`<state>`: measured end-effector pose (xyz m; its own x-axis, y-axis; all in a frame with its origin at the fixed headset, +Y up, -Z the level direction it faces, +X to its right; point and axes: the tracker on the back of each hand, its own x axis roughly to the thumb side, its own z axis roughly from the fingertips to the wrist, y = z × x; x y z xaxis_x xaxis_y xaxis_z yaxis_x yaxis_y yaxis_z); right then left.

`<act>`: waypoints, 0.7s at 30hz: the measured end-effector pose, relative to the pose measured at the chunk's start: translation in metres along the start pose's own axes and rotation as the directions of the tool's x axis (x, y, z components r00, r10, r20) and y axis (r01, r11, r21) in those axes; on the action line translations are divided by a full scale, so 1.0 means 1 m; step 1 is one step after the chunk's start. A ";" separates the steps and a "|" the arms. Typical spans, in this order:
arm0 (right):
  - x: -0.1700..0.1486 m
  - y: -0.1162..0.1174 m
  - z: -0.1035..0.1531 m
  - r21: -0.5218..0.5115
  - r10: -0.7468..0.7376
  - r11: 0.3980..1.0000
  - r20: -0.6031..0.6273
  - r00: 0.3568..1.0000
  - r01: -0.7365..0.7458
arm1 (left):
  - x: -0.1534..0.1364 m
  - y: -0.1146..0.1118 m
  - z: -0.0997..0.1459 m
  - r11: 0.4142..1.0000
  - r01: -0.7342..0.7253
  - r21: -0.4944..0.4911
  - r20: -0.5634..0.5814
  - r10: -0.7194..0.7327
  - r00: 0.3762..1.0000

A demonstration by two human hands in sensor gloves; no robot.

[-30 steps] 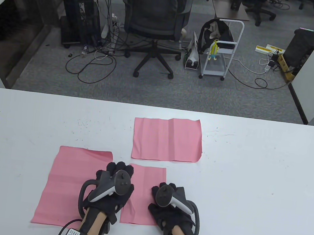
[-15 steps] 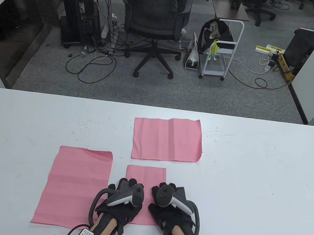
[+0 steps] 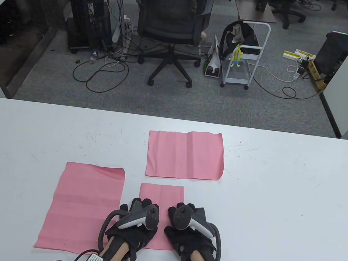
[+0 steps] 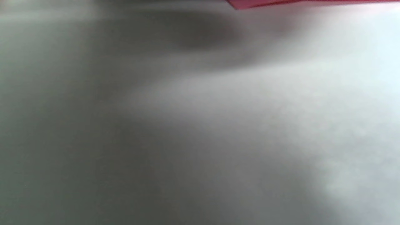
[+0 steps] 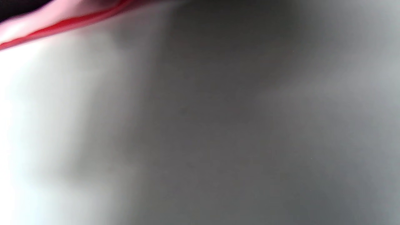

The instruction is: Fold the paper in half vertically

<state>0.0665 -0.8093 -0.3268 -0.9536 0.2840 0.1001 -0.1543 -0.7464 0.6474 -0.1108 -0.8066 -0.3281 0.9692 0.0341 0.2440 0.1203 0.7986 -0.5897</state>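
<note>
A narrow pink paper (image 3: 161, 198), folded, lies on the white table (image 3: 279, 196) near the front edge. My left hand (image 3: 139, 217) rests flat on its lower left part. My right hand (image 3: 184, 221) rests flat on its lower right part. Both hands lie palm down with the fingers pointing away. The paper's lower half is hidden under them. In the left wrist view only a blurred red paper edge (image 4: 281, 3) shows at the top. In the right wrist view a blurred pink paper edge (image 5: 56, 22) shows at the top left.
A larger pink sheet (image 3: 82, 206) lies to the left of my hands. Another pink sheet (image 3: 185, 153) lies further back, in the middle of the table. An office chair (image 3: 172, 17) and a white cart (image 3: 245, 53) stand on the floor beyond the table.
My left hand has slid back along the folded paper toward the front edge and slightly right. It has held still for the last half second. My right hand has not moved.
</note>
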 end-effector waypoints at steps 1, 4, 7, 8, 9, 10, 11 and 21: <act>0.001 -0.001 0.000 0.002 0.003 1.000 -0.002 1.000 -0.003 | 0.000 0.000 0.000 1.000 0.008 -0.001 -0.002 -0.008 1.000; 0.002 -0.003 0.000 0.009 0.014 1.000 -0.012 1.000 -0.014 | 0.003 0.002 0.000 0.999 0.043 -0.002 -0.011 -0.043 0.999; 0.001 -0.013 0.006 -0.038 0.010 0.999 -0.009 1.000 -0.010 | 0.003 0.001 0.000 0.999 0.050 0.002 -0.012 -0.050 0.999; 0.001 -0.018 0.010 -0.055 -0.009 0.998 -0.002 1.000 0.009 | 0.003 0.001 0.000 0.999 0.047 0.001 -0.011 -0.047 0.999; 0.000 -0.025 0.016 -0.082 -0.047 0.995 0.017 0.999 0.048 | 0.003 0.001 0.000 0.999 0.044 0.001 -0.011 -0.044 0.999; -0.001 -0.030 0.019 -0.103 -0.077 0.992 0.032 0.997 0.080 | 0.003 0.001 0.000 0.999 0.043 -0.002 -0.010 -0.043 0.999; -0.002 -0.036 0.024 -0.125 -0.110 0.986 0.046 0.993 0.115 | 0.003 0.001 0.000 0.999 0.043 -0.003 -0.009 -0.043 0.999; -0.005 -0.034 0.029 -0.106 -0.029 0.994 0.039 0.999 0.033 | 0.003 0.002 0.000 0.999 0.038 -0.005 -0.004 -0.038 0.999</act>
<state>0.0838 -0.7680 -0.3279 -0.9377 0.3293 0.1106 -0.2128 -0.7962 0.5664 -0.1076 -0.8053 -0.3285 0.9648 0.0010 0.2629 0.1582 0.7966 -0.5835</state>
